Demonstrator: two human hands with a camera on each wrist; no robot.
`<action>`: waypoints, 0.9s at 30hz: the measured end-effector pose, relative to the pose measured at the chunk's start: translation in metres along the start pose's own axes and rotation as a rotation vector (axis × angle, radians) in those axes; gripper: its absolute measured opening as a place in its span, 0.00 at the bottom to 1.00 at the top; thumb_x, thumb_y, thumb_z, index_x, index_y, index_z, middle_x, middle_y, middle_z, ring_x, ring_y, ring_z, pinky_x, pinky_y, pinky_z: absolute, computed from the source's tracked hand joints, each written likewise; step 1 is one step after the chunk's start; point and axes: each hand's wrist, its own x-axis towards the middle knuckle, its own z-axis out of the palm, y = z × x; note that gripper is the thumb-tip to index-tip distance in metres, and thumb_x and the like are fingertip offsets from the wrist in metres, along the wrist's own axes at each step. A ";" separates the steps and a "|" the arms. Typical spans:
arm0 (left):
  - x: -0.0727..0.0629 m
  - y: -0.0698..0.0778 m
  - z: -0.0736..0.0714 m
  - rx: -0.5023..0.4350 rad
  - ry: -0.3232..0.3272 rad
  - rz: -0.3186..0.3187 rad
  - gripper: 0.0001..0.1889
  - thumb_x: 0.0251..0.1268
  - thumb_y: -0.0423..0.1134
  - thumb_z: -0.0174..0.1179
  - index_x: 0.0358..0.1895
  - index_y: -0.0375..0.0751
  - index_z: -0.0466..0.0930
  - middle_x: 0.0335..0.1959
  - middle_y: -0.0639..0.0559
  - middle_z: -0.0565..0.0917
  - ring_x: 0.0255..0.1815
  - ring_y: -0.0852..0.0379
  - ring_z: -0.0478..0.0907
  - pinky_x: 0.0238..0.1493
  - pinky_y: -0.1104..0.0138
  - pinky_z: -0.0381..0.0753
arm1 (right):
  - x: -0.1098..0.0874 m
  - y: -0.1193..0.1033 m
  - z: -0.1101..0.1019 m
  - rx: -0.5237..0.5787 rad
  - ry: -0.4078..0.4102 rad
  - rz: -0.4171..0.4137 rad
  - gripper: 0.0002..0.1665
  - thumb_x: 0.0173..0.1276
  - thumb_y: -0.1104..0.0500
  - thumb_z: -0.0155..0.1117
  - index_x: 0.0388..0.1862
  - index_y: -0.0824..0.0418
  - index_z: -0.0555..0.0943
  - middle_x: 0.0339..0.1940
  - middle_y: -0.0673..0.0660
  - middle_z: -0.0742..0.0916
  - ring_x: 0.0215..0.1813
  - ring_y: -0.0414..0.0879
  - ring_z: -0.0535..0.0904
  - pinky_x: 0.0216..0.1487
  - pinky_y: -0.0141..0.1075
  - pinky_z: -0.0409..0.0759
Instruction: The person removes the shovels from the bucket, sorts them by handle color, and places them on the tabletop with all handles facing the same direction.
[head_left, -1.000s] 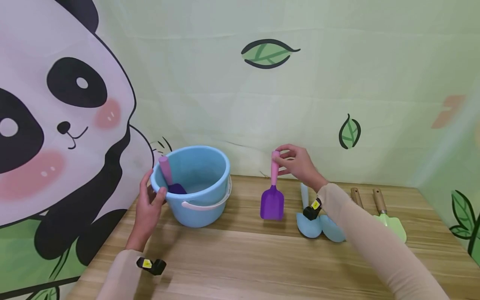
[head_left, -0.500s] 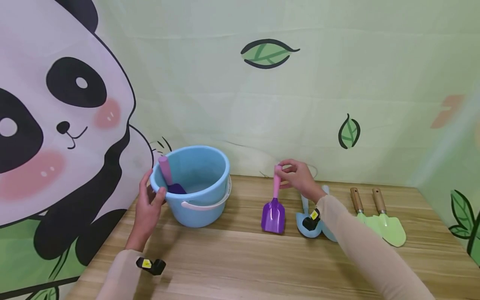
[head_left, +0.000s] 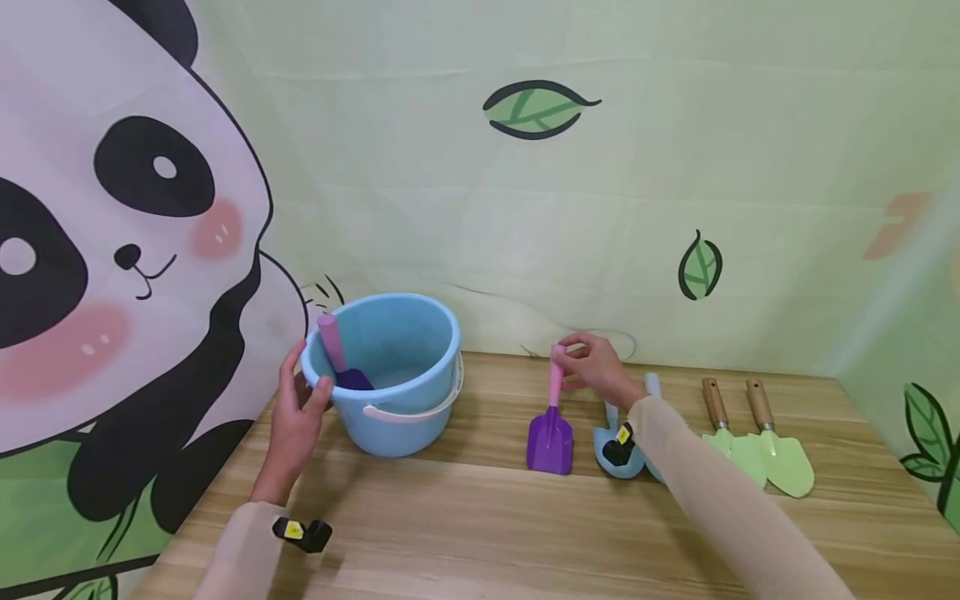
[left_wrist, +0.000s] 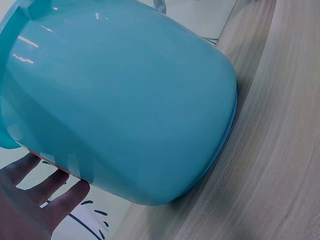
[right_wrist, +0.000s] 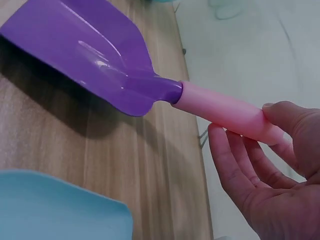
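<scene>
At the left, my left hand (head_left: pixel 294 417) holds the side of a light blue bucket (head_left: pixel 393 429), thumb at its rim. In the left wrist view, fingers (left_wrist: pixel 62 200) lie against the bucket's outer wall. Inside the bucket leans a toy shovel (head_left: pixel 330 337) with a pink handle and purple blade. My right hand (head_left: pixel 596 364) pinches the pink handle of a second purple toy shovel (head_left: pixel 550 442), blade pointing down toward the table. The right wrist view shows the thumb and fingertips on that handle (right_wrist: pixel 225 110), with a shadow under the blade.
Two light blue scoops (head_left: pixel 618 458) lie right of the held shovel, partly hidden by my right sleeve. Beyond them are two green trowels (head_left: pixel 787 462) with wooden handles. A white bail (head_left: pixel 412 414) hangs on the bucket. A printed cloth backdrop (head_left: pixel 420 167) stands behind the wooden table (head_left: pixel 480 533).
My right hand has lowered the purple shovel toward the table, moving it slightly right. The left hand and the bucket have stayed in place.
</scene>
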 end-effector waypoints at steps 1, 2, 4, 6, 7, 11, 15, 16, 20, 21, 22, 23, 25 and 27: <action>0.000 0.000 0.000 0.001 0.001 -0.001 0.36 0.81 0.45 0.52 0.83 0.64 0.45 0.80 0.44 0.60 0.76 0.38 0.63 0.63 0.46 0.75 | 0.001 0.001 0.000 -0.005 -0.004 0.003 0.23 0.75 0.60 0.66 0.65 0.65 0.74 0.53 0.70 0.82 0.49 0.62 0.86 0.49 0.56 0.87; 0.000 0.000 0.000 0.003 0.002 0.000 0.36 0.81 0.45 0.52 0.83 0.64 0.45 0.80 0.44 0.61 0.76 0.38 0.64 0.63 0.48 0.76 | 0.001 0.003 0.000 -0.012 -0.007 0.006 0.23 0.75 0.60 0.66 0.65 0.64 0.74 0.53 0.70 0.81 0.48 0.61 0.86 0.49 0.55 0.87; 0.000 0.000 0.000 0.006 0.004 0.000 0.36 0.81 0.45 0.52 0.83 0.63 0.45 0.80 0.44 0.61 0.76 0.38 0.64 0.62 0.51 0.76 | 0.001 0.005 0.000 -0.021 -0.016 0.016 0.23 0.74 0.61 0.66 0.65 0.64 0.74 0.53 0.70 0.81 0.47 0.60 0.87 0.48 0.54 0.87; 0.000 0.000 0.000 0.007 0.004 0.001 0.36 0.81 0.45 0.52 0.83 0.64 0.45 0.80 0.44 0.61 0.76 0.38 0.64 0.62 0.51 0.76 | 0.002 0.008 0.001 -0.034 -0.026 0.028 0.23 0.75 0.60 0.66 0.64 0.64 0.74 0.54 0.70 0.81 0.45 0.59 0.87 0.47 0.52 0.88; 0.000 0.000 0.000 0.007 0.004 0.002 0.36 0.81 0.45 0.52 0.83 0.63 0.45 0.80 0.44 0.61 0.76 0.38 0.64 0.62 0.50 0.76 | 0.002 0.009 0.001 -0.040 -0.030 0.036 0.23 0.75 0.60 0.66 0.64 0.64 0.74 0.55 0.71 0.81 0.45 0.59 0.88 0.46 0.51 0.88; 0.000 0.000 0.000 0.005 0.002 0.005 0.36 0.81 0.45 0.52 0.83 0.64 0.45 0.80 0.45 0.60 0.77 0.38 0.63 0.62 0.46 0.75 | 0.002 0.014 0.001 -0.059 -0.036 0.064 0.23 0.75 0.60 0.67 0.65 0.64 0.74 0.58 0.71 0.81 0.43 0.57 0.88 0.44 0.47 0.89; 0.000 0.000 0.000 0.007 0.000 0.013 0.36 0.81 0.44 0.52 0.83 0.63 0.45 0.80 0.46 0.60 0.77 0.39 0.63 0.62 0.50 0.76 | 0.001 0.015 0.002 -0.062 -0.025 0.078 0.24 0.74 0.61 0.67 0.65 0.65 0.74 0.59 0.72 0.81 0.42 0.55 0.88 0.44 0.46 0.89; 0.000 0.000 0.000 0.008 0.000 0.014 0.36 0.81 0.44 0.52 0.83 0.63 0.45 0.80 0.46 0.60 0.77 0.39 0.63 0.62 0.50 0.76 | 0.001 0.014 0.002 -0.065 -0.024 0.080 0.24 0.74 0.61 0.67 0.65 0.66 0.74 0.59 0.72 0.81 0.42 0.55 0.88 0.44 0.46 0.89; 0.000 0.001 0.000 0.002 -0.002 0.012 0.36 0.81 0.45 0.52 0.83 0.63 0.45 0.81 0.46 0.60 0.77 0.39 0.62 0.63 0.47 0.75 | 0.001 0.013 0.002 -0.061 -0.025 0.082 0.24 0.74 0.61 0.66 0.65 0.66 0.74 0.58 0.72 0.81 0.42 0.56 0.88 0.44 0.46 0.89; -0.001 0.001 0.000 -0.001 -0.003 0.011 0.36 0.81 0.45 0.52 0.83 0.63 0.45 0.81 0.46 0.60 0.77 0.39 0.62 0.63 0.46 0.74 | 0.001 0.013 0.002 -0.062 -0.027 0.082 0.24 0.74 0.61 0.66 0.65 0.67 0.74 0.59 0.73 0.81 0.43 0.56 0.88 0.44 0.46 0.89; -0.001 0.001 0.000 -0.004 -0.003 0.010 0.36 0.81 0.45 0.52 0.83 0.63 0.45 0.81 0.47 0.60 0.78 0.39 0.62 0.63 0.45 0.74 | 0.001 0.013 0.002 -0.066 -0.032 0.081 0.24 0.75 0.61 0.66 0.66 0.67 0.73 0.59 0.73 0.80 0.43 0.56 0.88 0.44 0.46 0.89; -0.001 0.001 0.000 -0.006 -0.004 0.009 0.36 0.81 0.45 0.52 0.83 0.63 0.45 0.81 0.47 0.60 0.78 0.39 0.62 0.63 0.45 0.73 | 0.001 0.013 0.002 -0.066 -0.036 0.079 0.25 0.75 0.61 0.65 0.66 0.67 0.73 0.60 0.73 0.80 0.44 0.56 0.88 0.44 0.46 0.89; -0.001 0.001 0.000 -0.009 -0.004 0.009 0.36 0.81 0.45 0.52 0.83 0.63 0.45 0.81 0.46 0.60 0.77 0.39 0.62 0.63 0.45 0.74 | 0.001 0.013 0.002 -0.072 -0.041 0.082 0.25 0.75 0.61 0.65 0.66 0.66 0.73 0.61 0.74 0.79 0.44 0.56 0.88 0.43 0.46 0.89; -0.001 0.001 0.000 -0.012 -0.004 0.009 0.36 0.81 0.45 0.52 0.83 0.63 0.45 0.81 0.46 0.60 0.77 0.39 0.62 0.63 0.45 0.74 | 0.001 0.013 0.002 -0.078 -0.046 0.085 0.25 0.75 0.61 0.65 0.67 0.66 0.72 0.62 0.74 0.79 0.44 0.56 0.87 0.43 0.46 0.89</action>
